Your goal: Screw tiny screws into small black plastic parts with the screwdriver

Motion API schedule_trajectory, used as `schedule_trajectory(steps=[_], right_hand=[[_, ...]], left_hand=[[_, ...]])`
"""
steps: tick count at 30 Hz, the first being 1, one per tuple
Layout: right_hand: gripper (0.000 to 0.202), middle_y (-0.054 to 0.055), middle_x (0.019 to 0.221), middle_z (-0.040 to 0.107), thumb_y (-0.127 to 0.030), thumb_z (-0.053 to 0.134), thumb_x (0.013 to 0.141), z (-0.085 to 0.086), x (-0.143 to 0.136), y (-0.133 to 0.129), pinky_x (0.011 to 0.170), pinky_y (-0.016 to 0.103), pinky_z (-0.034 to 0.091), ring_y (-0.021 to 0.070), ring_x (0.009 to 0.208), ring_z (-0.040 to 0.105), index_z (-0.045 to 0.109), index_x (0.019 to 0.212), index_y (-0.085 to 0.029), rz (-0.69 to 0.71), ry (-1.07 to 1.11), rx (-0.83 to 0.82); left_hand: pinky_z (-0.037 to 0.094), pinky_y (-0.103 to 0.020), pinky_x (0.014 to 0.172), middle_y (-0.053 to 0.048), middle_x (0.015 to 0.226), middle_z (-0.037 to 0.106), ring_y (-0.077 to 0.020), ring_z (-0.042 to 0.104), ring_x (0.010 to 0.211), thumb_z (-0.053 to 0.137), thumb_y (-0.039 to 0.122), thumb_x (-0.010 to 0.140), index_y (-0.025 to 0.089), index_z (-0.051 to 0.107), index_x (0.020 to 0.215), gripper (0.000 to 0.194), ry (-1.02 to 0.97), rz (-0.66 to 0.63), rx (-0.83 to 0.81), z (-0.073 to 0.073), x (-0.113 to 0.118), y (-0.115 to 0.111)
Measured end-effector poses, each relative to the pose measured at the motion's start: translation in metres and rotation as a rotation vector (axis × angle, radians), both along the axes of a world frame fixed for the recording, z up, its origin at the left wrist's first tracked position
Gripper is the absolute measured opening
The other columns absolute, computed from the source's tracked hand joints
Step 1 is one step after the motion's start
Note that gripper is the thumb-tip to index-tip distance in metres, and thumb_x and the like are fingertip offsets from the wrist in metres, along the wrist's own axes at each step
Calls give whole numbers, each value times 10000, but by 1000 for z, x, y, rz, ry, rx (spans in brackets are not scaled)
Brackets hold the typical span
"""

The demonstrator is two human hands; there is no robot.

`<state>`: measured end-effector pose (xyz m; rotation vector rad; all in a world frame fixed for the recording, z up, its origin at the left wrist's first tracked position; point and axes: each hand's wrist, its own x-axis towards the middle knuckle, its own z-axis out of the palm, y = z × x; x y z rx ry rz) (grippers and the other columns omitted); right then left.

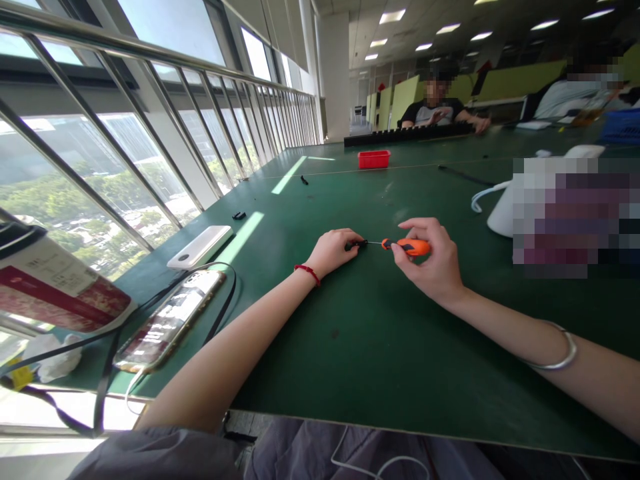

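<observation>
My right hand (434,263) is closed around the orange and black handle of a screwdriver (418,248), its thin shaft pointing left. The tip reaches a small black part (361,244) that my left hand (334,252) pinches near the tabletop. Most of that part is hidden by my fingers, so its kind does not show; whether the tip touches a screw is too small to tell. Both hands are over the middle of the green table (350,373).
A phone (173,320) on a cable, a white power bank (200,247) and a large paper cup (60,280) stand left, beside the railing. Farther off are small black pieces (239,215), a red bin (374,159) and a long black strip (410,136). Co-workers sit beyond.
</observation>
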<state>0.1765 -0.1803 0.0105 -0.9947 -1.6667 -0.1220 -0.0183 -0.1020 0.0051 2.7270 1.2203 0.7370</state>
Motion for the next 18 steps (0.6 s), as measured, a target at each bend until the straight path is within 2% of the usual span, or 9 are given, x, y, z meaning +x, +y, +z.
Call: schedule_trajectory(steps=[3, 6, 8, 10, 13, 15, 18], right_hand=[[341, -32, 686, 558, -296, 619, 719, 0, 0, 0, 686, 359, 427, 171, 621, 546, 493, 1031, -235, 8, 18, -30], [211, -69, 522, 505, -328, 615, 751, 0, 0, 0, 684, 360, 414, 157, 531, 483, 526, 923, -243, 6, -35, -38], [137, -67, 487, 499, -325, 601, 773, 0, -1, -1, 674, 351, 412, 153, 515, 460, 538, 865, -246, 16, -50, -16], [166, -51, 558, 526, -302, 600, 764, 0, -1, -1, 664, 343, 418, 155, 545, 481, 538, 906, -243, 24, -27, -2], [321, -22, 705, 552, -284, 612, 723, 1, -1, 0, 674, 348, 429, 167, 621, 531, 505, 1021, -233, 11, 25, -16], [329, -43, 654, 532, -306, 616, 722, 0, -1, 0, 694, 357, 427, 161, 590, 524, 499, 1020, -233, 8, 17, -40], [191, -77, 495, 472, -353, 606, 755, 0, -1, -1, 690, 351, 416, 147, 507, 468, 530, 892, -243, 13, -32, -52]], left_hand=[[505, -253, 758, -4, 1033, 715, -161, 657, 847, 525, 188, 811, 205, 716, 1003, 271, 4, 4, -1, 0, 0, 0], [506, -256, 765, -4, 1037, 714, -162, 657, 848, 524, 186, 811, 207, 715, 1007, 274, 10, 6, 5, 0, 0, -1], [506, -256, 769, -5, 1035, 715, -162, 657, 852, 525, 183, 809, 207, 716, 1002, 272, 8, 7, 4, 1, 0, -1], [508, -255, 771, -6, 1035, 715, -162, 658, 856, 525, 183, 809, 207, 716, 1001, 271, 8, 7, -3, 1, 0, -1], [510, -256, 777, -8, 1038, 715, -163, 660, 861, 525, 186, 810, 207, 715, 1007, 274, 10, 7, -7, 1, 0, -1], [510, -256, 782, -9, 1042, 714, -164, 660, 866, 522, 189, 812, 208, 714, 1012, 278, 13, 6, -8, 1, 0, 0], [509, -251, 786, -8, 1044, 713, -163, 659, 874, 517, 188, 811, 211, 714, 1014, 283, 13, 6, -8, 0, 0, 0]])
